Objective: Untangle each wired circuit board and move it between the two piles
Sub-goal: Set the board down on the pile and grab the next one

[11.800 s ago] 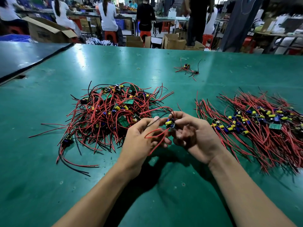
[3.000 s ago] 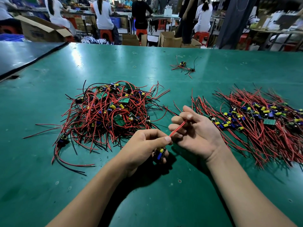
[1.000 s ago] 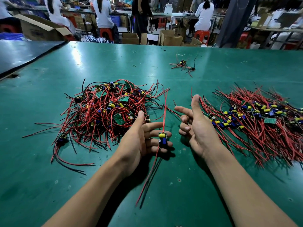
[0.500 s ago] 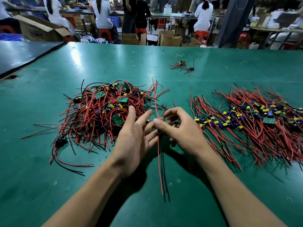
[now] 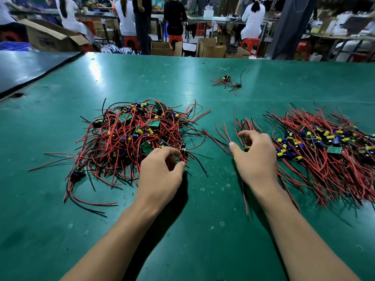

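Note:
A tangled pile (image 5: 129, 138) of red and black wired circuit boards lies at the left on the green table (image 5: 182, 240). My left hand (image 5: 160, 175) is at its right edge and pinches a small board with its red wires (image 5: 183, 152) between thumb and forefinger. At the right lies the straightened pile (image 5: 324, 151), its wires roughly parallel. My right hand (image 5: 257, 159) curls over a wired board with a yellow capacitor (image 5: 246, 147) at that pile's left edge. That board's red wire (image 5: 246, 201) trails out from under the wrist towards me.
A small separate bunch of wired boards (image 5: 227, 82) lies farther back on the table, with a rubber band (image 5: 166, 82) to its left. A dark table (image 5: 30, 67) adjoins at the far left. People sit and stand among cardboard boxes beyond the far edge.
My right hand took the straightened board from my left hand and carried it right, down onto the right pile's edge. My left hand went to the tangled pile and pinched another board.

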Tool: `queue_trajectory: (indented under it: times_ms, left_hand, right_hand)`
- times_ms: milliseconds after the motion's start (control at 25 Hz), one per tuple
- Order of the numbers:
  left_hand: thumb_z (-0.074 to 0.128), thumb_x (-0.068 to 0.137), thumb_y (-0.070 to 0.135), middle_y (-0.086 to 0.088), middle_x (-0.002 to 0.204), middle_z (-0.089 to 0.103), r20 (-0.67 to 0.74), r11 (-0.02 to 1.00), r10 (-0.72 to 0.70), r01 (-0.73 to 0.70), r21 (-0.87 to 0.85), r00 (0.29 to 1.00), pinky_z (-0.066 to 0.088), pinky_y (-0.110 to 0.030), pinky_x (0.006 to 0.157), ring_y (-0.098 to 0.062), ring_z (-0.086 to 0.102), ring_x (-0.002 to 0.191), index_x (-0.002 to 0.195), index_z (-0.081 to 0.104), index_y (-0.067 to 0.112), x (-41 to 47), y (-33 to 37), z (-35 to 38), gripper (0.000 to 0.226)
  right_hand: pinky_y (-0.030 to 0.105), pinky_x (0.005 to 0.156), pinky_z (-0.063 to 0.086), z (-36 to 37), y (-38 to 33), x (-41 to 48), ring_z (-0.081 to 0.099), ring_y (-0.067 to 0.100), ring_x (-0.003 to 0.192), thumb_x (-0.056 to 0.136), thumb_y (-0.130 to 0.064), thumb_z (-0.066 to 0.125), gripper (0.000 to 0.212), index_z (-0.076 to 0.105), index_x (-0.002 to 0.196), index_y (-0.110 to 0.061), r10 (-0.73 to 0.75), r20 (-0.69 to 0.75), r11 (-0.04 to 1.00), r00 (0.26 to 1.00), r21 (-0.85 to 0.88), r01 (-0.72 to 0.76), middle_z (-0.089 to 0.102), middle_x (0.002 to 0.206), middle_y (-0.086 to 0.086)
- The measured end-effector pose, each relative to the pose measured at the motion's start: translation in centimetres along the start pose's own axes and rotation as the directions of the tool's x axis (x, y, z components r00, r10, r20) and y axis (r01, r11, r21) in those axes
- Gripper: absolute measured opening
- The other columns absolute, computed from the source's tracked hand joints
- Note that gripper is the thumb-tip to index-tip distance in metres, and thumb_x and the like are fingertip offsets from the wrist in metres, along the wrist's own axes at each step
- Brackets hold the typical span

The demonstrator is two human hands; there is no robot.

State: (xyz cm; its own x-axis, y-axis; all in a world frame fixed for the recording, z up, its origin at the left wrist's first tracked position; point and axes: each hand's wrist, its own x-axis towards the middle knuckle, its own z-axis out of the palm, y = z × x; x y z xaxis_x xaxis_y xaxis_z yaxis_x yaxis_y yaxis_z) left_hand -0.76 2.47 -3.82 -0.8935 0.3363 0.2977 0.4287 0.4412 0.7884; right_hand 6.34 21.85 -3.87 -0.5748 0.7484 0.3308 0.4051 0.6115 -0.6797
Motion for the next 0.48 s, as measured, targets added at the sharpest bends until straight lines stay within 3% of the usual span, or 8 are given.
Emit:
queue_trajectory:
  times_ms: [120,240,320,480]
  left_hand:
    - [0.074,0.083,0.031,0.001,0.091,0.064,0.031,0.991,0.077,-0.08,0.107,0.997,0.051,-0.031,0.082,-0.015,0.06,0.083,0.105,0.073,0.016,0.1,-0.2,0.4,0.026]
    - [0.071,0.085,0.041,0.001,0.093,0.067,0.041,0.984,0.085,-0.09,0.154,0.996,0.052,-0.033,0.082,-0.016,0.062,0.085,0.107,0.073,0.018,0.1,-0.3,0.4,0.032]
    - [0.068,0.087,0.041,0.002,0.088,0.069,0.022,0.988,0.089,-0.091,0.125,0.996,0.053,-0.032,0.079,-0.014,0.063,0.081,0.101,0.074,0.019,0.1,-0.1,0.3,0.027]
    - [0.069,0.088,0.027,0.009,0.086,0.073,0.046,0.999,0.046,-0.047,0.025,0.998,0.054,-0.027,0.079,-0.005,0.065,0.078,0.095,0.077,0.021,0.1,-0.1,0.0,0.012]
  right_hand:
    - [0.024,0.087,0.042,-0.1,-0.8,-0.4,0.06,0.019,0.093,0.088,-0.023,0.074,0.019,0.073,0.106,-0.017,-0.16,-0.001,0.984,0.987,0.082,0.159,0.063,0.102,0.004]
    - [0.033,0.09,0.05,0.6,-1.6,-1.2,0.063,0.018,0.089,0.09,-0.027,0.072,0.014,0.075,0.102,-0.019,-0.28,0.225,0.96,0.933,0.063,0.273,0.067,0.1,0.0]
    - [0.038,0.092,0.05,0.7,-1.5,-1.4,0.064,0.024,0.095,0.092,-0.034,0.068,0.02,0.075,0.107,-0.021,-0.228,0.276,0.967,0.934,-0.051,0.251,0.066,0.108,0.002]
    - [0.041,0.097,0.048,0.0,-1.0,-0.8,0.063,0.03,0.105,0.094,-0.034,0.064,0.026,0.075,0.111,-0.016,-0.138,0.177,0.975,0.975,-0.149,0.165,0.066,0.113,0.008]
